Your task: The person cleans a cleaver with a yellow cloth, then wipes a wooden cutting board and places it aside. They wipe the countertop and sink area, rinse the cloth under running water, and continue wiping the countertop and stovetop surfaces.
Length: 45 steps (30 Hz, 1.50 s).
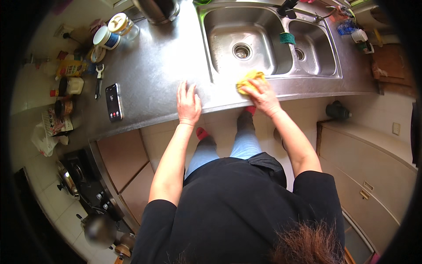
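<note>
My right hand [262, 99] presses a bunched yellow cloth [249, 81] onto the stainless steel counter at the front rim of the large sink basin [227, 36]. Resting on the counter's front part, left of that basin, my left hand [189, 103] has its fingers somewhat apart and holds nothing. A green scouring pad [287, 38] lies over the divider between the large basin and the smaller one [311, 49]. Both basins show bare metal and a drain. The counter [148, 69] looks shiny under bright light.
A smartphone [114, 102] and a peeler-like tool [99, 81] lie on the counter at left. Jars [107, 38], bottles and packets line the wall behind them. A metal kettle [157, 10] stands at the back. At lower left is a gas stove [79, 171] with cookware.
</note>
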Motion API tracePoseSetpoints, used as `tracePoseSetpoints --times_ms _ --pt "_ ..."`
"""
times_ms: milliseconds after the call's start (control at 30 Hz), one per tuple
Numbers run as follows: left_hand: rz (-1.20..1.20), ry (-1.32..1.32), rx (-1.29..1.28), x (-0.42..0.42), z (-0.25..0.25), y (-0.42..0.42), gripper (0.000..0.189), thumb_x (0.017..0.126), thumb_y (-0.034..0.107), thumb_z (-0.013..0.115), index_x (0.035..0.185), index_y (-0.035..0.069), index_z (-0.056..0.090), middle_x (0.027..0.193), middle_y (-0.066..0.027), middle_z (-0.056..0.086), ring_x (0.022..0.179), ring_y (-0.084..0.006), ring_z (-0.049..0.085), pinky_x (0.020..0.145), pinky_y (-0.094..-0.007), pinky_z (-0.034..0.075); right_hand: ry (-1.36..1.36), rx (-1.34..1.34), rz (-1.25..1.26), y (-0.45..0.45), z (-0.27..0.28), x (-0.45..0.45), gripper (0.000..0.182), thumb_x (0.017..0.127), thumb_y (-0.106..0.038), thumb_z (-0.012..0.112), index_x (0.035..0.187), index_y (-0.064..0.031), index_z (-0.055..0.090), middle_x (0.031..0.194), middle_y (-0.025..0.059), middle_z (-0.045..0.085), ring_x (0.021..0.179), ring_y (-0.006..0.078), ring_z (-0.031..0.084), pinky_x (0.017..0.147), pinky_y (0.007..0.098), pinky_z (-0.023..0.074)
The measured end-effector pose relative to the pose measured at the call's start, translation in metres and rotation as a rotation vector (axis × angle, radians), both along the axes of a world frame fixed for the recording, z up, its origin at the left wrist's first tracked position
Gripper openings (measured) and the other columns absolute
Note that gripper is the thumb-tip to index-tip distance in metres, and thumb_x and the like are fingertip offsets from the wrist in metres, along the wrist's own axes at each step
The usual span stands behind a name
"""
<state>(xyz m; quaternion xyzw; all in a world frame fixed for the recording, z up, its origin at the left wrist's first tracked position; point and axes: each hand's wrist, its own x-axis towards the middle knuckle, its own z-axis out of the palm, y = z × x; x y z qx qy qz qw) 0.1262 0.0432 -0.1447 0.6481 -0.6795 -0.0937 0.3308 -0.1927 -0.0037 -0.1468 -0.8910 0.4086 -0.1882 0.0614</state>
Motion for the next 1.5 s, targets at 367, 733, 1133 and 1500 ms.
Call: tracePoseSetpoints --times_ms 367,733,1133,1500 --pt "-0.095 0.245 0.142 -0.212 0.016 -0.105 0.035 0.078 0.000 0.058 0.112 0.002 0.063 0.133 -0.0213 0.052 0.125 -0.0387 0.049 0.106 -0.0430 0.042 0.281 0.150 -0.105 -0.158 -0.004 -0.292 0.044 0.079 -0.001 0.066 0.119 -0.0200 0.066 0.119 0.0118 0.062 0.115 0.0358 0.056 0.101 0.0435 0.0461" --pt "0.325 2.139 0.487 -0.262 0.026 -0.200 0.037 0.094 0.030 0.058 0.126 0.010 0.057 0.125 -0.0107 0.063 0.118 -0.0279 0.059 0.103 -0.0457 0.046 -1.148 1.304 -0.630 -0.272 0.057 -0.125 0.068 0.094 -0.055 0.057 0.140 -0.0055 0.046 0.125 0.0142 0.064 0.107 0.0264 0.065 0.085 0.0411 0.0539" --pt "0.100 2.445 0.480 -0.247 0.021 -0.266 0.046 0.093 0.035 0.061 0.124 0.000 0.058 0.122 -0.0146 0.065 0.114 -0.0302 0.062 0.103 -0.0429 0.047 -1.586 1.279 -0.668 -0.347 0.044 -0.106 0.033 0.099 -0.036 0.055 0.109 -0.0044 0.053 0.098 0.0156 0.063 0.088 0.0278 0.064 0.077 0.0438 0.0551" --pt "0.197 2.380 0.564 -0.248 0.015 -0.276 0.040 0.092 0.029 0.063 0.121 0.002 0.061 0.119 -0.0128 0.067 0.109 -0.0281 0.064 0.099 -0.0430 0.050 -1.617 1.344 -0.520 -0.341 0.036 -0.119 0.036 0.100 -0.039 0.053 0.110 -0.0047 0.053 0.102 0.0166 0.061 0.092 0.0303 0.063 0.081 0.0437 0.0549"
